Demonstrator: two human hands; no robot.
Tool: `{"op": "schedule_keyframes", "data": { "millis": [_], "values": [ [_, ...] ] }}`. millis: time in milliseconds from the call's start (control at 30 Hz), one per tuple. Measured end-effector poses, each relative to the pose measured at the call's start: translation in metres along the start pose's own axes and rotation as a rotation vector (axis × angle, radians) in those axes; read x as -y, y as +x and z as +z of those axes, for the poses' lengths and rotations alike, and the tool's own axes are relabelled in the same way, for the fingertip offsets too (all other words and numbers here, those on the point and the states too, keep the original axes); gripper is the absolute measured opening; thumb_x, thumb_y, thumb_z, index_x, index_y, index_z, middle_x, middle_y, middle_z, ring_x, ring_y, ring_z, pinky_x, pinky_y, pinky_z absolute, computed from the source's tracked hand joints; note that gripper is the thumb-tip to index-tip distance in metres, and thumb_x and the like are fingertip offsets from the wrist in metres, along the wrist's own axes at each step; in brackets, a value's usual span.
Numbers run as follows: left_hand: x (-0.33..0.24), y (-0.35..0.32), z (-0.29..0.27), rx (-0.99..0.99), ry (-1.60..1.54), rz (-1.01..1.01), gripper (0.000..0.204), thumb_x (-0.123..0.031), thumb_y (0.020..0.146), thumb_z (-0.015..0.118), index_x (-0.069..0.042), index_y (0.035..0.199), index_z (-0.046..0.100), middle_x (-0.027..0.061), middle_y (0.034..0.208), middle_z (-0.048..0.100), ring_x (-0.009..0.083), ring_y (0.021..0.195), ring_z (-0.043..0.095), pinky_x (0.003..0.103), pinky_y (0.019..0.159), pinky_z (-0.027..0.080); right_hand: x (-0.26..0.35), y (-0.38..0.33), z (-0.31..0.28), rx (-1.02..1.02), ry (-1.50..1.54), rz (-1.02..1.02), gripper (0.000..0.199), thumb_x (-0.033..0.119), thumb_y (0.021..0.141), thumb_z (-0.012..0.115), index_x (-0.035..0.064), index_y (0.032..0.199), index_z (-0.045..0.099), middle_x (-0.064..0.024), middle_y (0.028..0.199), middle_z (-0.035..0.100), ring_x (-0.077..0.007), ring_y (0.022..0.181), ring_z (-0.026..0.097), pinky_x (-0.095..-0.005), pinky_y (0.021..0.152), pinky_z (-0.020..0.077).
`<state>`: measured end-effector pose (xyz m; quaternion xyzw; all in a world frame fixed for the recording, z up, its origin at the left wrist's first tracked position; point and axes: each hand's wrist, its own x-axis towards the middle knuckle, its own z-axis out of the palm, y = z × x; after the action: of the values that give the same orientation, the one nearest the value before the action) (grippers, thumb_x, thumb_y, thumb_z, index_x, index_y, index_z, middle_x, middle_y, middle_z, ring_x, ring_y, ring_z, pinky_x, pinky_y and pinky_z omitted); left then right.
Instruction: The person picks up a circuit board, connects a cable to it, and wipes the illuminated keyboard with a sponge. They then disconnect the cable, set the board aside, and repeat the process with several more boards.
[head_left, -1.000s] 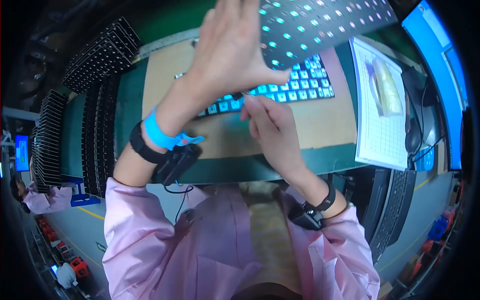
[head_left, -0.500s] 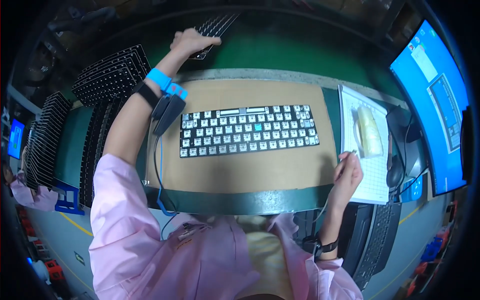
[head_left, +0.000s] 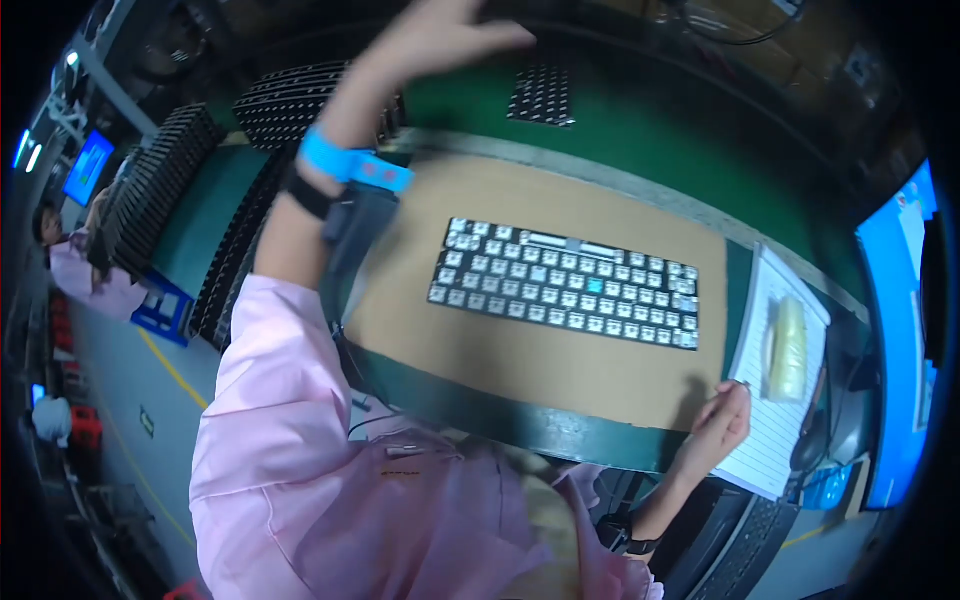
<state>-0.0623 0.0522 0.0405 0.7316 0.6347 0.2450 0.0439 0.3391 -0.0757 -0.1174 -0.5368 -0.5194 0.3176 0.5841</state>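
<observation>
My left hand [head_left: 440,42] is raised over the far left side, blurred, with its thumb stretched out and nothing visible in it. The top edge of the head view cuts off part of its fingers. Beyond it, apart from the hand, a dark perforated circuit board [head_left: 541,95] lies on the green surface. My right hand [head_left: 722,420] is closed beside the notebook, fingers curled round what looks like a small cable plug [head_left: 744,385], mostly hidden. Between my arms, a keyboard without keycaps [head_left: 570,284], its switches white but for one teal, lies on a brown cardboard sheet [head_left: 480,375].
Racks of dark boards [head_left: 165,185] stand at the left. On the right, a lined notebook [head_left: 760,440] bears a yellowish wrapped roll [head_left: 789,350], near a mouse [head_left: 808,450] and a monitor [head_left: 895,300]. A black keyboard [head_left: 745,550] sits lower right. Another person [head_left: 90,275] is at far left.
My left hand has come off the dark board, which now lies flat at the back. My view has turned, so the bench appears tilted. The right hand stays closed beside the notebook.
</observation>
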Motion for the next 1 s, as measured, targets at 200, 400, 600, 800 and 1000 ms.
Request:
{"op": "schedule_keyframes", "data": {
  "millis": [200,400,600,800,1000],
  "values": [
    [0.179,-0.14,-0.076,-0.505,0.421,-0.136,0.079,-0.018,0.069,0.067,-0.009,0.135,0.024,0.018,0.137,0.025,0.0337,0.126,0.026,0.039,0.101,0.03,0.008,0.001,0.005,0.005,-0.023,-0.03,0.031,0.028,0.094,0.038,0.0045,0.078,0.05,0.007,0.048,0.028,0.0002,0.043,0.021,-0.0182,0.04,0.0132],
    [0.187,-0.18,-0.038,-0.132,0.852,-0.021,0.096,-0.006,0.057,0.07,-0.011,0.137,0.017,0.0138,0.139,0.021,0.0317,0.126,0.027,0.039,0.104,0.027,0.004,0.0,0.005,0.017,-0.062,-0.033,0.031,0.028,0.094,0.037,0.0044,0.079,0.051,0.0069,0.049,0.028,0.0004,0.043,0.021,-0.0181,0.04,0.0134],
    [0.181,-0.176,-0.038,-0.156,0.813,0.071,0.101,-0.013,0.057,0.074,-0.011,0.137,0.012,0.0134,0.14,0.017,0.0314,0.127,0.022,0.038,0.106,0.021,0.002,0.001,0.004,0.008,-0.066,0.004,0.031,0.028,0.094,0.038,0.0049,0.079,0.052,0.0076,0.049,0.029,0.0012,0.041,0.023,-0.0173,0.038,0.0139],
    [0.177,-0.173,-0.023,-0.241,0.964,0.016,0.101,-0.018,0.057,0.075,-0.009,0.137,0.014,0.0135,0.14,0.018,0.0305,0.127,0.024,0.038,0.106,0.021,-0.001,0.006,0.008,0.059,-0.07,-0.011,0.03,0.028,0.094,0.038,0.0063,0.078,0.052,0.0074,0.048,0.031,0.0018,0.041,0.026,-0.0158,0.036,0.0159],
    [0.179,-0.173,-0.064,-0.482,1.009,0.112,0.09,-0.026,0.063,0.073,-0.002,0.133,0.021,0.0136,0.135,0.03,0.0288,0.122,0.033,0.04,0.102,0.028,0.01,0.003,0.002,0.09,0.012,0.061,0.031,0.029,0.094,0.038,0.0065,0.077,0.052,0.0069,0.051,0.035,0.0015,0.041,0.027,-0.0148,0.037,0.0169]
  ]
}}
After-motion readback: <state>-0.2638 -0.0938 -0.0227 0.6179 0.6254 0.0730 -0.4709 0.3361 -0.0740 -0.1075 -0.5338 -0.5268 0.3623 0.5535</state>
